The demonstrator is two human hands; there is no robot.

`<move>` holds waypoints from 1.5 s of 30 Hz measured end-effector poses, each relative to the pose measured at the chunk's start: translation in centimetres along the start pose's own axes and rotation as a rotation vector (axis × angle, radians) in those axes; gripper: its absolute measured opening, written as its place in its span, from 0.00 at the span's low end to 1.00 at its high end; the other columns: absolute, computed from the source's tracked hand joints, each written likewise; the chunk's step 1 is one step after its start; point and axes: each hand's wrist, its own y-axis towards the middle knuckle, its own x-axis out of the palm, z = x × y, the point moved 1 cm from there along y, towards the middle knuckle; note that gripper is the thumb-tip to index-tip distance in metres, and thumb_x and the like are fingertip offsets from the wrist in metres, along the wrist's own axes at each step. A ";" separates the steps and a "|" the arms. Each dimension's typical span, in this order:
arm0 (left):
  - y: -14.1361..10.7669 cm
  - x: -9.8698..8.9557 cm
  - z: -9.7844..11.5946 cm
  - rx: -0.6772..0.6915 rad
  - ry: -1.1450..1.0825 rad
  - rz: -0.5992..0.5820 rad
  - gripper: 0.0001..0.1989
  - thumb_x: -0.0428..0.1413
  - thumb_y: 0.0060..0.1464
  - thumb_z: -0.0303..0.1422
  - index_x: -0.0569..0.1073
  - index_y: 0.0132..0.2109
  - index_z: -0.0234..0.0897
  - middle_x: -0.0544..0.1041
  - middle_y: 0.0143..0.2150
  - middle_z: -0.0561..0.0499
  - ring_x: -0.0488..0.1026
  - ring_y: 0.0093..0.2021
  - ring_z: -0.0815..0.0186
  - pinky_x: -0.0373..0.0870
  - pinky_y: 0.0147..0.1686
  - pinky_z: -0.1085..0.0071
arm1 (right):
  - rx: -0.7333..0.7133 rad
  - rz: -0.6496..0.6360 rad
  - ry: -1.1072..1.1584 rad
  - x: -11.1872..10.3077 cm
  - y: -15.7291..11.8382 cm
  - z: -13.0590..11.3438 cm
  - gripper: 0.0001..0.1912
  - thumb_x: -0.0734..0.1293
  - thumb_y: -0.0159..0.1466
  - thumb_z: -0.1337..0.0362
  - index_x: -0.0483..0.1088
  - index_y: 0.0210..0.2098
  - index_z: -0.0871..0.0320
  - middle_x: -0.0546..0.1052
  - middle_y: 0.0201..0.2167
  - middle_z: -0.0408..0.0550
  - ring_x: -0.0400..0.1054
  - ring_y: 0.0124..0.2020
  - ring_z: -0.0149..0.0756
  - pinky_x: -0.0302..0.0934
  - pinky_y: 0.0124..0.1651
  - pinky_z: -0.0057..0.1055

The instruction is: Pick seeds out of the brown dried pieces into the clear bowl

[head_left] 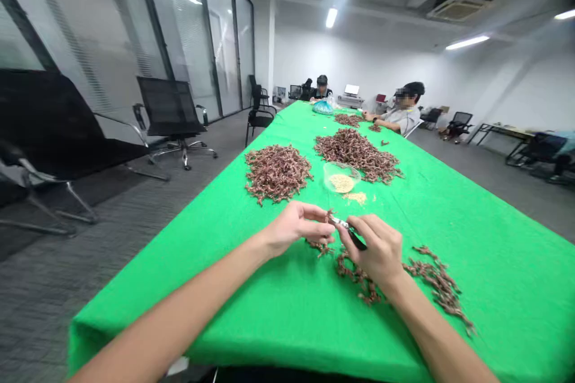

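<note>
My left hand (305, 224) pinches a small brown knobbly root-like piece (329, 215) between thumb and fingertips. In my right hand (377, 245) are small pliers (358, 239) with black handles. Their metal jaws reach to the brown piece; I cannot tell whether they grip it. Below my hands, more brown pieces (318, 246) lie on the green cloth (251, 305), partly hidden by my right hand. Another loose strip of pieces (440, 287) lies right of my right wrist. Beyond my hands stands a clear plastic bowl (330, 178) with pale bits (341, 183) in it.
Two large heaps of brown pieces, a left heap (278, 172) and a right heap (359, 154), flank the bowl. Spilled pale bits (357, 197) lie before it. A person (404, 114) sits along the right side, another (321, 88) at the far end. Chairs (171, 108) stand left.
</note>
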 end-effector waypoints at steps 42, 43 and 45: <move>-0.2 0.3 0.2 0.243 0.467 0.062 0.18 0.65 0.48 0.34 0.79 0.46 0.30 0.79 0.45 0.40 0.77 0.41 0.59 0.75 0.39 0.68 | 1.116 -0.715 1.231 0.5 -0.1 1.6 0.24 0.67 0.62 0.48 0.72 0.25 0.65 0.65 0.14 0.45 0.52 0.12 0.26 0.33 0.15 0.25; -0.1 0.3 0.2 0.243 0.458 0.053 0.18 0.65 0.49 0.35 0.79 0.47 0.30 0.79 0.46 0.40 0.77 0.41 0.58 0.75 0.40 0.68 | 1.139 -0.723 1.258 0.6 -0.1 1.6 0.23 0.67 0.62 0.48 0.72 0.26 0.65 0.66 0.15 0.45 0.53 0.12 0.26 0.34 0.14 0.25; 0.0 0.3 0.0 0.190 0.392 0.056 0.21 0.65 0.49 0.36 0.78 0.49 0.30 0.80 0.43 0.40 0.78 0.40 0.58 0.75 0.39 0.67 | 1.165 -0.704 1.278 0.5 -0.1 1.6 0.22 0.67 0.61 0.49 0.72 0.28 0.64 0.70 0.19 0.47 0.57 0.14 0.27 0.40 0.15 0.24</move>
